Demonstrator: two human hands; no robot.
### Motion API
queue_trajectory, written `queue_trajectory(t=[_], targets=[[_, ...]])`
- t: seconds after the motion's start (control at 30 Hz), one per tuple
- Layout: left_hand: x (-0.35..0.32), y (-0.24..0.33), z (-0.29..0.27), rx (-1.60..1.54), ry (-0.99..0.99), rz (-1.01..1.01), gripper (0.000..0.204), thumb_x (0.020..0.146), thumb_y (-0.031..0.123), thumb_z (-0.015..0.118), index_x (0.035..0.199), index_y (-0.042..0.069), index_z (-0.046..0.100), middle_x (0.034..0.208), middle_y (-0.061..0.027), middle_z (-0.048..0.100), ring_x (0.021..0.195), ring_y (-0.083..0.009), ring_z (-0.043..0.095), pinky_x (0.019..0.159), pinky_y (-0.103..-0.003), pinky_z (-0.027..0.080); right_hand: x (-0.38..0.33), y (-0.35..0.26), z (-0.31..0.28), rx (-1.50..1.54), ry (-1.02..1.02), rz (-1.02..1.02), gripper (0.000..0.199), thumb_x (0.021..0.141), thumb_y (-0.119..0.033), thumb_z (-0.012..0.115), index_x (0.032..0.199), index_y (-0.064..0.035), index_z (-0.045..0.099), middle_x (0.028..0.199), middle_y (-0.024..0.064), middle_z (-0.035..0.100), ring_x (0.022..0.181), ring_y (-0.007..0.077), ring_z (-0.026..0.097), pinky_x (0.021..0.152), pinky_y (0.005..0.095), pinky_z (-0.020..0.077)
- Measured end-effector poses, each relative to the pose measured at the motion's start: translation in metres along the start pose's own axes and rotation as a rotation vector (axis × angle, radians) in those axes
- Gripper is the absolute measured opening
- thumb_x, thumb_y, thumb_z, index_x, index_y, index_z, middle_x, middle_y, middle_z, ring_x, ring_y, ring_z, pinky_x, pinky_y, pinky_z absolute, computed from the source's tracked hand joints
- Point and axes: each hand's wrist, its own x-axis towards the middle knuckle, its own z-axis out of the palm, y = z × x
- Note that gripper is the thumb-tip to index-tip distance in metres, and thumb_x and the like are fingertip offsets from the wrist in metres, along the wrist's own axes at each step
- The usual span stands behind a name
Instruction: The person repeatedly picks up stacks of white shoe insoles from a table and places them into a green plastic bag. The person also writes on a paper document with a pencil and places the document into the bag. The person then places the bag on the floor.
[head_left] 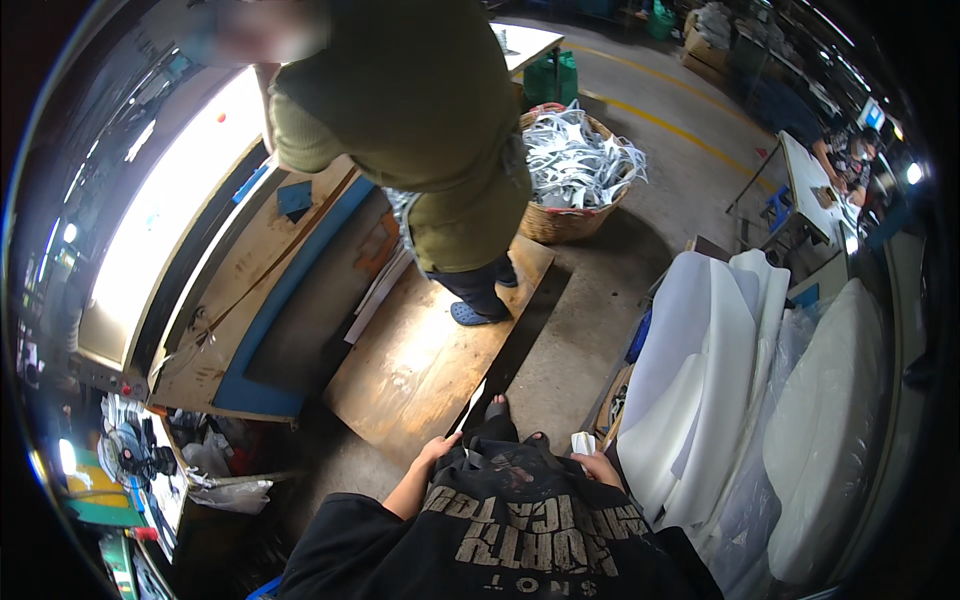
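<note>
At the lower middle, my left hand [436,452] is closed in front of my black shirt. From its fingertips a thin white strip [472,404] runs up beside the platform's edge; its exact kind is unclear. My right hand [600,467], farther right, is closed around a small white folded piece [583,443], which sticks up past the fingers. Both hands are apart, over my legs. Nearest to the right hand is a stack of large white sheets [680,390], partly curled.
A person in an olive top [400,100] stands on a wooden platform [420,370] at a brightly lit worktable [165,220]. Behind them is a wicker basket [565,222] heaped with pale strap-like pieces. Plastic-wrapped white material [830,430] stands at right. Another person [850,160] sits at a far table.
</note>
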Motion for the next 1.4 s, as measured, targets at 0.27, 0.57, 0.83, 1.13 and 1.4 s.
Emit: queue_trajectory(t=[0.27, 0.57, 0.83, 1.13, 1.4], targets=[[0.027, 0.046, -0.002, 0.077, -0.033, -0.068, 0.104, 0.086, 0.088, 0.046, 0.117, -0.008, 0.073, 0.127, -0.0330, 0.067, 0.128, -0.0417, 0.062, 0.108, -0.045, 0.047, -0.023, -0.003, -0.019, 0.004, -0.092, -0.176, 0.039, 0.088, -0.035, 0.079, 0.109, -0.0031, 0.071, 0.085, 0.0046, 0.070, 0.069, 0.0167, 0.065, 0.059, 0.0341, 0.0495], [0.097, 0.126, -0.026, 0.024, -0.058, -0.033, 0.093, 0.079, 0.080, 0.069, 0.114, -0.006, 0.075, 0.114, -0.0242, 0.075, 0.109, -0.0323, 0.073, 0.093, -0.044, 0.055, 0.007, -0.072, -0.048, -0.037, -0.073, -0.120, 0.041, 0.089, -0.037, 0.079, 0.111, -0.0039, 0.071, 0.088, 0.0045, 0.070, 0.072, 0.0164, 0.065, 0.063, 0.0342, 0.0499], [0.107, 0.246, -0.093, -0.083, -0.021, 0.094, 0.093, 0.081, 0.080, 0.067, 0.121, -0.004, 0.072, 0.113, -0.0219, 0.074, 0.105, -0.0318, 0.071, 0.091, -0.041, 0.054, 0.090, -0.188, -0.066, -0.093, 0.004, 0.009, 0.036, 0.091, -0.037, 0.079, 0.104, -0.0052, 0.067, 0.077, 0.0018, 0.060, 0.056, 0.0137, 0.052, 0.048, 0.0339, 0.0391], [0.080, 0.387, -0.151, -0.080, 0.102, 0.383, 0.069, 0.078, 0.057, 0.084, 0.107, -0.004, 0.071, 0.089, -0.0123, 0.074, 0.082, -0.0208, 0.072, 0.075, -0.035, 0.057, 0.110, -0.369, -0.072, 0.269, -0.004, -0.146, 0.021, 0.100, -0.021, 0.066, 0.114, -0.0089, 0.058, 0.078, 0.0016, 0.060, 0.046, 0.0081, 0.040, 0.039, 0.0276, 0.0275], [0.117, 0.461, -0.128, -0.063, 0.100, 0.438, 0.069, 0.075, 0.055, 0.086, 0.112, -0.002, 0.073, 0.099, -0.0181, 0.076, 0.092, -0.0285, 0.073, 0.084, -0.039, 0.057, 0.170, -0.455, -0.131, 0.274, 0.332, -0.310, 0.059, 0.090, 0.002, 0.070, 0.143, -0.0076, 0.046, 0.119, 0.0126, 0.066, 0.104, 0.0234, 0.068, 0.087, 0.0385, 0.0562]])
